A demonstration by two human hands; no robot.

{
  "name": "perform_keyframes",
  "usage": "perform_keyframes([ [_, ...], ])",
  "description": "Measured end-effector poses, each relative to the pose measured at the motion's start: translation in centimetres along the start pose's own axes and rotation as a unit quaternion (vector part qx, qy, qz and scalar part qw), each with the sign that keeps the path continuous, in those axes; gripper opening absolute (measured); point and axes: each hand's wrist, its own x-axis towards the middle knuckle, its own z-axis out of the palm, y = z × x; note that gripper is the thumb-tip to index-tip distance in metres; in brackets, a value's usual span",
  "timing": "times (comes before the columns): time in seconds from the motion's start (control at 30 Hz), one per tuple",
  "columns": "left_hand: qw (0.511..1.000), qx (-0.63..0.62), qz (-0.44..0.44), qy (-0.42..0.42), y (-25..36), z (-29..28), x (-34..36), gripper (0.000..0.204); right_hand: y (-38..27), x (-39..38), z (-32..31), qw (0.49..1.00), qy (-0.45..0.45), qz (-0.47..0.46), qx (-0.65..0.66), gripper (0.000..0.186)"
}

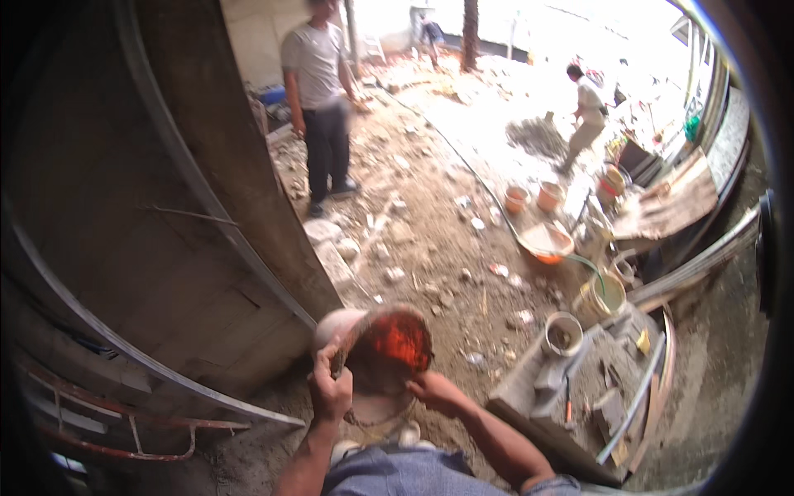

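Observation:
A dirty bucket [382,347] with an orange-red inside is tilted in front of my body, its mouth toward the right. My left hand [331,387] is closed on its left side, thumb up near the rim. At the lower right of the rim, my right hand [437,392] grips the edge with bent fingers. Grey residue coats the rim and part of the inner wall; the deepest part of the inside is in shadow. Below the bucket, parts of my shoes show.
On the right, a block platform [517,397] carries a small bucket [564,334], a trowel [568,401] and scraps. Beyond stand an orange basin [546,241], several buckets and a hose [463,161]. People [318,91] stand on rubble; a panel [248,149] rises at left.

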Motion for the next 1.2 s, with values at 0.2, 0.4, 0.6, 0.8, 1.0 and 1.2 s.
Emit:
perform_keyframes([
  [0.2, 0.994, 0.062, 0.013, 0.087, -1.4, -1.1, 1.0, 0.045, -2.8, -2.9, 0.9, 0.968, 0.177, -0.087, -0.154, 0.028],
  [0.4, 0.997, 0.008, -0.018, 0.080, -2.8, -1.8, -0.5, 0.048, -4.4, -2.0, 2.6, 0.923, 0.233, -0.203, -0.230, 0.020],
  [0.6, 0.991, -0.104, -0.013, 0.079, -3.1, -1.4, -1.1, 0.048, 3.5, 5.4, 4.5, 0.964, 0.022, -0.181, -0.194, 0.042],
  [0.8, 0.993, -0.089, 0.010, 0.080, -3.0, -0.4, -1.6, 0.043, 5.0, 3.6, 0.2, 0.980, 0.052, -0.111, -0.157, 0.039],
  [1.0, 0.997, 0.022, 0.016, -0.071, 0.1, 1.1, -3.8, 0.042, 0.2, 2.4, 2.5, 0.986, -0.022, 0.026, -0.163, 0.034],
  [1.2, 0.999, -0.027, 0.012, -0.019, -2.1, -4.6, -2.7, 0.044, -3.7, 3.7, 8.4, 0.987, -0.034, -0.147, -0.050, 0.032],
])
